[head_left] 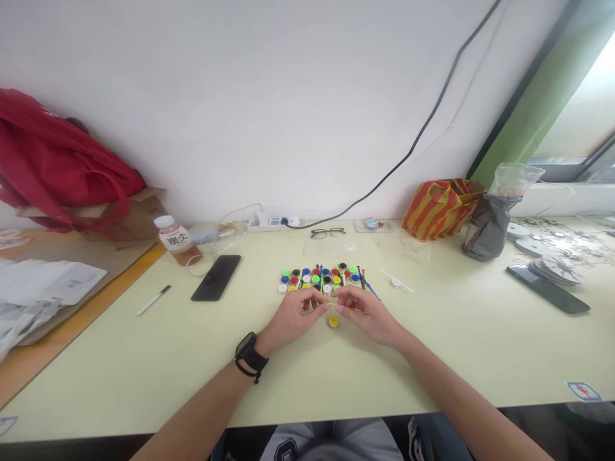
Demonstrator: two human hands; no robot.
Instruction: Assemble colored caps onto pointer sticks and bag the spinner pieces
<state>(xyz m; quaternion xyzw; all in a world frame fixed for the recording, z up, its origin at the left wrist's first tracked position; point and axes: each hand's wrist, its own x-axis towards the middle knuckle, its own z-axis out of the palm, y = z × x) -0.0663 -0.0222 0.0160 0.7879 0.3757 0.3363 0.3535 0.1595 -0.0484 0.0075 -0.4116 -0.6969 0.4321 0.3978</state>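
Where our left hand (293,317) and right hand (368,314) meet at the middle of the table (144,358), we hold a thin yellow strip (331,305) between them. The left fingertips are pinched together on one end and the right fingertips on the other. The strip is slender, straight and roughly level, raised just above the surface. Directly below it a small yellow disc (333,321) lies flat on the table, round, with a darker centre. Just beyond our hands we see a grid of coloured discs (319,278) in blue, green, red, black, white and yellow, with thin coloured sticks laid among them.

The table is smooth, matt and pale yellow-green. It stands against a plain white wall (288,96), down which a black cable (423,131) runs to a white power strip (273,222). A black phone (216,277) lies flat to the left, near a plastic bottle (177,241) with a white cap. Dark-framed glasses (327,232) rest by the wall. A red fabric bag (57,160) slumps at far left, and a red-and-yellow striped bag (439,208) sits to the right. We wear a black watch (248,354) on the left wrist.
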